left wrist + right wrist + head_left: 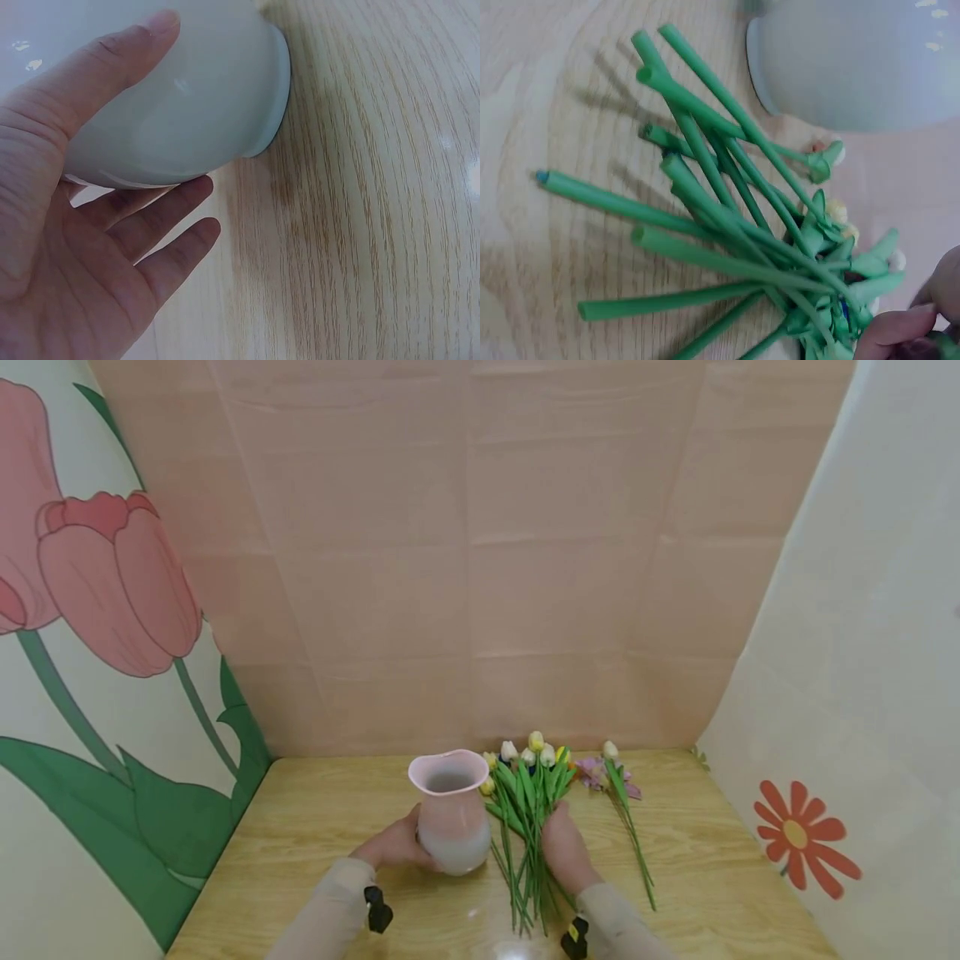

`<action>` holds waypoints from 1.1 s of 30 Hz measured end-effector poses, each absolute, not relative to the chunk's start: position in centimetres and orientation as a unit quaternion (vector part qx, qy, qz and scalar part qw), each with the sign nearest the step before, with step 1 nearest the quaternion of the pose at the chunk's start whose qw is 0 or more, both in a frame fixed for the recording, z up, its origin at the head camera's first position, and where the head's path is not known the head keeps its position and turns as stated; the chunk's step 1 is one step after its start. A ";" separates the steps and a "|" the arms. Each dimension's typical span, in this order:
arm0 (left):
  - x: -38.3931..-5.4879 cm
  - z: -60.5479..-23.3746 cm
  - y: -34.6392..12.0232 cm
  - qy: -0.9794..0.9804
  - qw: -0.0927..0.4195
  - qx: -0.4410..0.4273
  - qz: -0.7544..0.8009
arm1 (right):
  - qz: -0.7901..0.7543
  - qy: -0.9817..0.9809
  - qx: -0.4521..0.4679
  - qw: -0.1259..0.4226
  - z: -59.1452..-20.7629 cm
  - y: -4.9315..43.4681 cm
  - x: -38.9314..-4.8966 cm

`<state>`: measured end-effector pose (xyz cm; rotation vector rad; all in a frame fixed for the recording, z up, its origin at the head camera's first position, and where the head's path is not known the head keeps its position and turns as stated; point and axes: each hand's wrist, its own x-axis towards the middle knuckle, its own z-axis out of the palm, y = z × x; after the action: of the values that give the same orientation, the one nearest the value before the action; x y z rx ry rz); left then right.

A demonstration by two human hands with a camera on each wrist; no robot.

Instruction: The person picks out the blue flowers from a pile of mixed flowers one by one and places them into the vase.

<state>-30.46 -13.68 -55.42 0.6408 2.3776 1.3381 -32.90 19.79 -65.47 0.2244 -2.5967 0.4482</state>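
A pink-and-white vase (453,827) with a wavy rim stands upright at the middle of the table. My left hand (397,845) holds its left side. The left wrist view shows the thumb across the white lower body (202,90) and the fingers beneath it, near the foot. Just right of the vase lies a bunch of artificial tulips (531,810), white and yellow heads pointing away. My right hand (566,847) grips the bunch at its right side. In the right wrist view its curled fingers (900,330) are at the leaves, partly out of frame, and green stems (727,172) fan out.
To the right lies a single white tulip (628,818) beside purple flowers (596,772). The wooden table (315,810) meets a pink-brown backdrop (465,568) behind, with a tulip-printed sheet (120,585) at left and a white flower-printed sheet (847,693) at right.
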 end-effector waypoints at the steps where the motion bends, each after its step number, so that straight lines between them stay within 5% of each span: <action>1: -30.5 -55.4 -13.7 0.836 0.169 0.225 0.471 | 0.210 -0.957 0.063 0.192 -62.9 19.6 -31.6; 5: -30.4 -55.5 -13.7 0.837 0.170 0.225 0.469 | 0.298 -0.946 0.004 0.129 -57.3 19.2 -29.1; 11: -30.6 -55.8 -13.7 0.837 0.169 0.225 0.470 | 0.279 -0.944 -0.006 0.174 -55.3 19.9 -29.0; 23: -30.6 -55.9 -13.6 0.838 0.165 0.232 0.465 | 0.219 -0.877 0.116 0.412 -52.2 21.6 -29.6; 33: -30.1 -55.2 -13.5 0.835 0.164 0.228 0.473 | 0.218 -0.848 0.128 0.467 -49.6 23.0 -29.4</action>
<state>-30.13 -13.49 -55.17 0.6508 2.3801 1.3487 -29.36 23.03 -49.56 0.3149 -2.0799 0.5342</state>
